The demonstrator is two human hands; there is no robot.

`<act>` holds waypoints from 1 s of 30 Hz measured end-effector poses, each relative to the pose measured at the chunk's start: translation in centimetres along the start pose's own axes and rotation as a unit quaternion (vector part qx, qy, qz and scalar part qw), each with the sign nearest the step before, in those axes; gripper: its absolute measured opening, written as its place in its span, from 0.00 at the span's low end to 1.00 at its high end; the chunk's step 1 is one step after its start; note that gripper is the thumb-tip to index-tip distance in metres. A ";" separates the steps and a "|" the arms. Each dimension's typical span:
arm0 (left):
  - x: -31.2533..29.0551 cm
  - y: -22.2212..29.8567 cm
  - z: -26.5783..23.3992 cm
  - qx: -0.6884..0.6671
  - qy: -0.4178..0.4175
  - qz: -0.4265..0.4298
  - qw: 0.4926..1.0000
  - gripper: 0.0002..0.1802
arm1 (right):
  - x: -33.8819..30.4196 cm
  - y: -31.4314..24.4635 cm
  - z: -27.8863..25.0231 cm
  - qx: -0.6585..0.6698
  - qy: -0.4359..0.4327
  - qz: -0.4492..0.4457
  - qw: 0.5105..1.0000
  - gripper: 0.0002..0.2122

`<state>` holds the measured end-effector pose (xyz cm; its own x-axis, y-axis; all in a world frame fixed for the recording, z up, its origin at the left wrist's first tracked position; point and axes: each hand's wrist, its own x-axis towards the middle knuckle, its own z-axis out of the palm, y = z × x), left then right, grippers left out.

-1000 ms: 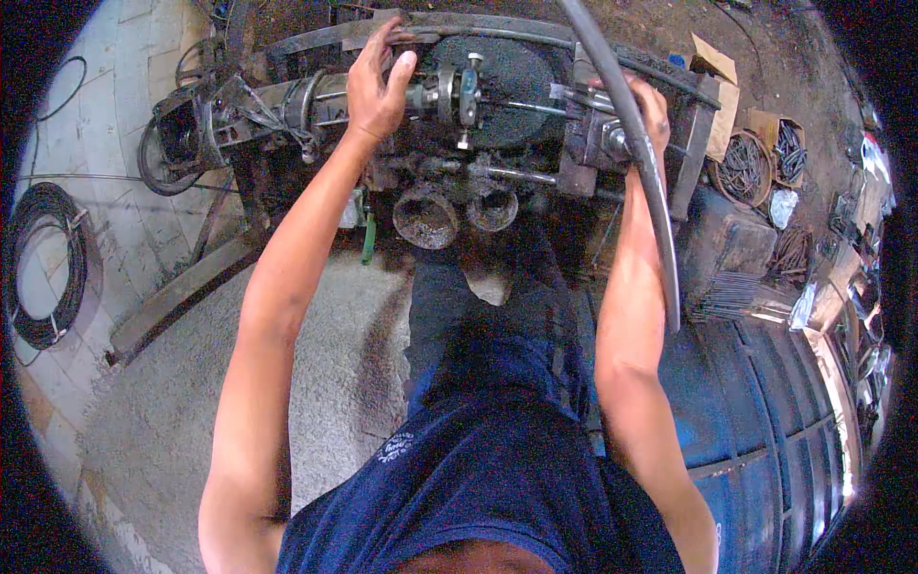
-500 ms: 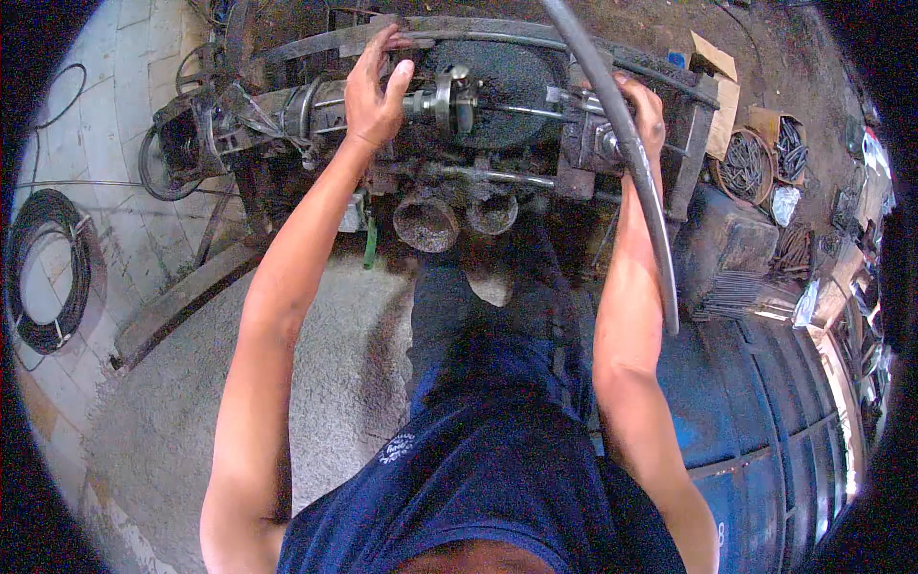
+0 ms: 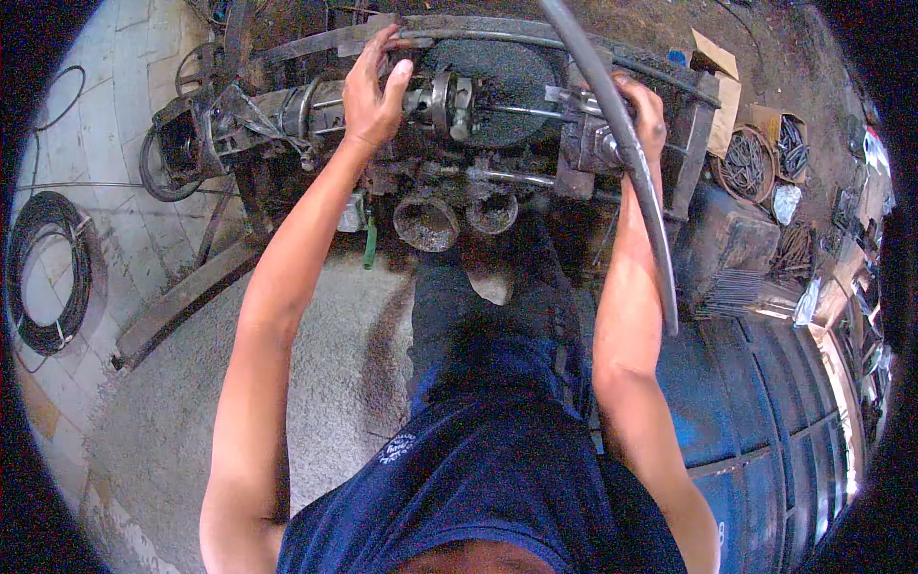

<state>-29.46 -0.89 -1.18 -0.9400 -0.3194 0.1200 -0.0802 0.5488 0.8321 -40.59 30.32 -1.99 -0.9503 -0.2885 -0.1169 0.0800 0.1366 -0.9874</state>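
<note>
A dark, greasy machine like a threading lathe lies across the far side. My left hand (image 3: 375,96) is open over its spindle housing, fingers stretched and thumb apart; whether the palm touches is hidden. Just right of it is a round clamping head (image 3: 451,105) with bolts. A thin metal rod (image 3: 521,111) runs from the head to a block-shaped carriage (image 3: 585,139). At the carriage's right end my right hand (image 3: 645,115) is closed, fingers curled around a part I cannot make out. A thick curved dark bar (image 3: 612,105) crosses in front of that hand.
Two metal funnel-like cups (image 3: 426,225) hang at the machine's near side. A black cable coil (image 3: 48,273) lies on the left tiles. To the right are a basket of metal pieces (image 3: 744,165), cardboard boxes, rod bundles (image 3: 727,295) and a blue ribbed container (image 3: 736,411).
The clamping head has turned, so its bolts sit in different places. Both my hands stay where they were.
</note>
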 end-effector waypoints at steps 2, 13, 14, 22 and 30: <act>0.0 0.0 0.0 0.013 -0.001 0.004 1.000 0.29 | 0.2 -0.1 -0.1 0.002 -0.009 0.000 1.000 0.18; 0.1 0.4 -0.1 0.030 -0.004 0.004 1.000 0.29 | -0.7 -1.3 0.3 -0.087 0.019 -0.071 0.994 0.17; 0.1 0.6 -0.3 0.030 -0.001 0.000 1.000 0.30 | -0.4 -0.9 0.3 -0.058 0.009 -0.073 0.996 0.18; 0.0 1.0 -0.5 0.101 0.000 -0.014 0.995 0.32 | -0.3 -0.5 0.4 0.050 0.063 0.090 0.993 0.16; 0.0 0.3 0.5 0.173 0.003 -0.033 0.984 0.42 | -7.8 3.0 1.1 -0.088 0.366 -0.030 0.926 0.16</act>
<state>-29.62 -0.32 -1.21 -0.9266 -0.3683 0.0759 -0.2511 0.7562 0.6043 -32.56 31.94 -4.13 -0.9056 0.4109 0.1054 0.0307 0.3114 -0.9498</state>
